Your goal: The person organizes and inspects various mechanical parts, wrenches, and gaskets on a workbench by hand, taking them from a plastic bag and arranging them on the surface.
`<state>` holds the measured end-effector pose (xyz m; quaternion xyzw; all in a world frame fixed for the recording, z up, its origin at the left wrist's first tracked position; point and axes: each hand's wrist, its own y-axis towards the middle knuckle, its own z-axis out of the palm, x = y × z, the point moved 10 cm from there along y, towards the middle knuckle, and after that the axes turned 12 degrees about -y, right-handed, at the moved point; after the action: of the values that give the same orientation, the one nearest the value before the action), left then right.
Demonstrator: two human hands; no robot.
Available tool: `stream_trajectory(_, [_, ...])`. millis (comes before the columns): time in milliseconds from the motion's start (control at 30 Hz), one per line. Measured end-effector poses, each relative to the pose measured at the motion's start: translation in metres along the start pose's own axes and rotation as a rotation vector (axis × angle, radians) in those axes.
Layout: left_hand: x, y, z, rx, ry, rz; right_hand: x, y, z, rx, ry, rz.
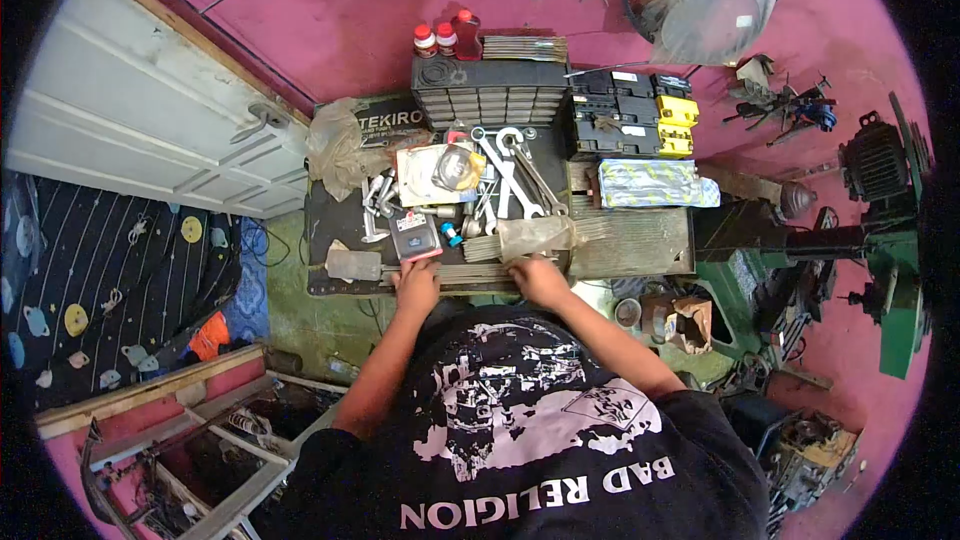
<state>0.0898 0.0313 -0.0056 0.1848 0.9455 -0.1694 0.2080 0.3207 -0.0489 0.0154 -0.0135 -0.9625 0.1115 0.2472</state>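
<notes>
A bundle of thin welding rods, its left end in a cloudy plastic wrap, lies along the table's front edge. My left hand rests over it with the fingers stretched out, just below a dark box with a red edge. At the bundle's right end my right hand is closed, its curled fingers appearing to grip the rods; the fingertips are partly hidden. Just beyond that hand lies a second bundle of rods in a plastic sleeve. A small blue fitting sits between the hands.
Large wrenches and a plastic-packed part lie mid-table. Behind them stands a drawer cabinet with red bottles. Black and yellow cases are at the right, above a blue-green packet. A green machine stands far right.
</notes>
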Motion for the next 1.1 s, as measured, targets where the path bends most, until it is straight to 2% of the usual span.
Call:
stream_trajectory(33, [0.002, 0.001, 0.002, 0.000, -0.018, 0.043, 0.008, 0.003, 0.009, -0.005, 0.002, 0.005])
stream_trajectory(100, [0.003, 0.006, 0.003, -0.006, -0.038, 0.101, 0.039, 0.006, 0.032, 0.038, -0.458, -0.164])
stream_trajectory(267, [-0.004, 0.020, 0.006, 0.012, -0.006, 0.257, 0.056, 0.023, 0.042, -0.083, -0.572, -0.143])
stream_trajectory(333, [-0.005, 0.023, 0.016, 0.053, 0.093, 0.335, 0.055, 0.033, 0.052, 0.049, -0.685, -0.089])
stream_trajectory(400, [-0.009, 0.023, 0.012, 0.027, 0.099, 0.412, 0.058, 0.038, 0.048, 0.009, -0.676, -0.075])
stream_trajectory(500, [-0.023, 0.011, 0.006, -0.063, 0.196, 0.630, 0.058, 0.039, 0.051, 0.072, -0.709, -0.068])
stream_trajectory(600, [-0.021, 0.010, 0.004, -0.029, 0.178, 0.648, 0.064, 0.041, 0.049, 0.093, -0.725, -0.055])
stream_trajectory(633, [-0.022, 0.010, 0.002, -0.053, 0.189, 0.664, 0.069, 0.039, 0.044, -0.002, -0.733, -0.100])
stream_trajectory(767, [-0.023, 0.013, 0.002, -0.037, 0.212, 0.663, 0.070, 0.038, 0.042, 0.002, -0.738, -0.094])
stream_trajectory(833, [-0.026, 0.012, -0.010, -0.181, 0.166, 0.692, 0.074, 0.036, 0.037, -0.051, -0.751, -0.123])
stream_trajectory(867, [-0.026, 0.013, -0.010, -0.189, 0.168, 0.695, 0.073, 0.037, 0.036, -0.058, -0.755, -0.124])
stream_trajectory(933, [-0.019, 0.016, 0.004, -0.062, 0.223, 0.652, 0.069, 0.038, 0.044, -0.061, -0.744, -0.140])
stream_trajectory(1000, [-0.019, 0.013, 0.002, -0.113, 0.203, 0.675, 0.061, 0.039, 0.050, -0.062, -0.751, -0.140])
stream_trajectory(1067, [-0.009, 0.020, 0.012, -0.002, 0.202, 0.581, 0.054, 0.041, 0.054, -0.026, -0.732, -0.117])
stream_trajectory(1100, [-0.011, 0.021, 0.007, -0.017, 0.144, 0.579, 0.053, 0.042, 0.055, 0.002, -0.728, -0.115])
